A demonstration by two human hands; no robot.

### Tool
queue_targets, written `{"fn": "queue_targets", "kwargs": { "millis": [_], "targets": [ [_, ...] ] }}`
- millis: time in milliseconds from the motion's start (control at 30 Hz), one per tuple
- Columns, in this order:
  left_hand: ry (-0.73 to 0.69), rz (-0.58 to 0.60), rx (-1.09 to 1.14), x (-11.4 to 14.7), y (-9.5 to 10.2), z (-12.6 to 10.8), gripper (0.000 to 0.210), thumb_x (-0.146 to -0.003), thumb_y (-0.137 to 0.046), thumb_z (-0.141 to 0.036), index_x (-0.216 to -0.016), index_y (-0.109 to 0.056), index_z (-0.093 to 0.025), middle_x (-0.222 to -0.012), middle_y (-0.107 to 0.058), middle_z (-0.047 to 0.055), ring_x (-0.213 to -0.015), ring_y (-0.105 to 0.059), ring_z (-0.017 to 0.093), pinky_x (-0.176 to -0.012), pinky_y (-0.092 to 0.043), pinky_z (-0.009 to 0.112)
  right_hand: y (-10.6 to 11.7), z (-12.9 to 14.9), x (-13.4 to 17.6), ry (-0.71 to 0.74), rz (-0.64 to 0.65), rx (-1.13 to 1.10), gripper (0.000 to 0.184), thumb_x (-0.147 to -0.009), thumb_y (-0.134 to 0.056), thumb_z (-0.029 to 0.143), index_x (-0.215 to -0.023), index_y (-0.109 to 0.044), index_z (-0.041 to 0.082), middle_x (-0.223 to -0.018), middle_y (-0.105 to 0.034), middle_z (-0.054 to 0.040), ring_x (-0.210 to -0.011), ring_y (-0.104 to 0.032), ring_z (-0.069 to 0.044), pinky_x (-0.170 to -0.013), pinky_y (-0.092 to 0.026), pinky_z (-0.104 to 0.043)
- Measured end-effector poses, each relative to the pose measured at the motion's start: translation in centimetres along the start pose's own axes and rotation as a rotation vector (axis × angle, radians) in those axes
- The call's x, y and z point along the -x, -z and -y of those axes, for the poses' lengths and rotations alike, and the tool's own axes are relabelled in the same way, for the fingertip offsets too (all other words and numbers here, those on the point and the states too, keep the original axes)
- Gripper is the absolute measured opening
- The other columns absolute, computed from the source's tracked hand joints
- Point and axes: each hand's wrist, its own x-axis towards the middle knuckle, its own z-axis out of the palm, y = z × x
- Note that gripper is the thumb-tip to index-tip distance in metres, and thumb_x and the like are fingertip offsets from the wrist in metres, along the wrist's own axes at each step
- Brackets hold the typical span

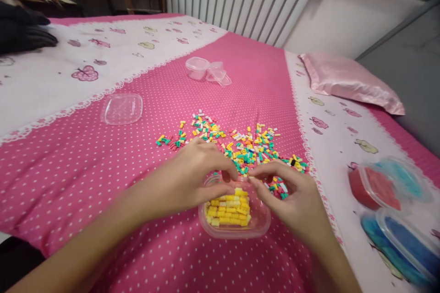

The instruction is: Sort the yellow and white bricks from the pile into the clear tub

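Observation:
A clear plastic container [235, 233] stands on the pink bedspread in front of me, with yellow toy bricks [228, 210] stacked in rows inside it. Over its left side is my left hand [202, 174], with fingers curled and thumb near the index finger; anything between them is hidden. At the container's far right rim, my right hand [292, 187] pinches a tiny pale yellowish toy brick [252, 177], mostly covered by the fingertips. Just beyond both hands spreads a loose pile of small toy bricks [247, 149] in yellow, green, red and white.
A clear lid [123, 109] lies at left; clear containers [197, 67] stand farther back. On the right are a tub with red contents [374, 187] and one with blue contents [409, 242]. A pink pillow [350, 80] lies behind them. A black glove-like item [24, 32] is far left.

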Motion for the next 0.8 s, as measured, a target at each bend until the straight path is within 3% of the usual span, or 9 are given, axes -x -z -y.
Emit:
{"fn": "queue_targets", "kwargs": {
  "millis": [100, 200, 300, 400, 467, 633, 800],
  "targets": [
    [-0.01, 0.018, 0.006, 0.2, 0.2, 0.3, 0.007, -0.092, -0.07, -0.03, -0.091, -0.071, -0.023, -0.088, -0.074, -0.005, -0.088, -0.063, 0.014, -0.085, -0.04, 0.029, -1.1, 1.3, 0.2, 0.1, 0.067, 0.054, 0.01, -0.09, -0.067, 0.018, -0.093, -0.073, 0.025, -0.099, -0.075, -0.0002, -0.095, -0.069, -0.015, -0.084, -0.053, -0.028],
    [0.045, 0.048, 0.019, 0.9, 1.6, 1.6, 0.014, -0.094, -0.067, -0.036, -0.094, -0.071, -0.023, -0.094, -0.074, -0.002, -0.09, -0.064, 0.015, -0.082, -0.043, 0.027, -1.6, 1.9, 0.7, 0.132, 0.111, 0.103, 0.012, -0.091, -0.065, 0.014, -0.093, -0.072, 0.024, -0.095, -0.075, 0.0001, -0.091, -0.07, -0.015, -0.081, -0.053, -0.027],
    [0.122, 0.169, 0.092, 1.9, 3.2, 3.0, 0.035, -0.086, -0.075, -0.047, -0.115, -0.068, -0.028, -0.118, -0.072, -0.002, -0.108, -0.065, 0.018, -0.091, -0.046, 0.027, -1.9, 2.3, 1.2, 0.163, 0.154, 0.139, 0.012, -0.091, -0.066, 0.012, -0.094, -0.071, 0.023, -0.093, -0.077, 0.0015, -0.089, -0.071, -0.016, -0.08, -0.052, -0.027],
    [0.176, 0.351, 0.132, 2.2, 3.7, 3.5, 0.064, -0.072, -0.087, -0.042, -0.129, -0.06, -0.031, -0.132, -0.066, -0.001, -0.12, -0.061, 0.021, -0.098, -0.045, 0.028, -2.1, 2.4, 1.3, 0.185, 0.239, 0.173, 0.01, -0.091, -0.067, 0.013, -0.085, -0.069, 0.022, -0.085, -0.076, 0.0025, -0.08, -0.07, -0.016, -0.073, -0.048, -0.028],
    [0.224, 0.428, 0.139, 1.9, 3.5, 3.2, 0.07, -0.069, -0.09, -0.036, -0.131, -0.057, -0.03, -0.134, -0.065, 0.0, -0.12, -0.061, 0.021, -0.095, -0.046, 0.027, -2.4, 2.3, 1.1, 0.221, 0.301, 0.211, 0.014, -0.092, -0.066, 0.016, -0.079, -0.068, 0.022, -0.078, -0.073, 0.0025, -0.076, -0.067, -0.017, -0.071, -0.045, -0.029],
    [0.271, 0.444, 0.122, 1.1, 2.7, 2.0, 0.063, -0.071, -0.088, -0.028, -0.127, -0.058, -0.025, -0.124, -0.068, 0.0, -0.11, -0.064, 0.02, -0.086, -0.048, 0.026, -3.4, 1.7, 0.6, 0.369, 0.392, 0.322, 0.02, -0.096, -0.063, 0.021, -0.076, -0.065, 0.021, -0.074, -0.069, 0.0019, -0.075, -0.063, -0.018, -0.074, -0.038, -0.031],
    [0.23, 0.427, 0.155, 1.1, 2.6, 2.0, 0.056, -0.071, -0.086, -0.025, -0.12, -0.059, -0.023, -0.119, -0.07, 0.001, -0.103, -0.066, 0.02, -0.08, -0.048, 0.025, -3.7, 1.8, 0.4, 0.357, 0.413, 0.341, 0.02, -0.096, -0.063, 0.017, -0.076, -0.064, 0.023, -0.076, -0.07, 0.0041, -0.075, -0.061, -0.015, -0.073, -0.032, -0.031]
  ]
}}
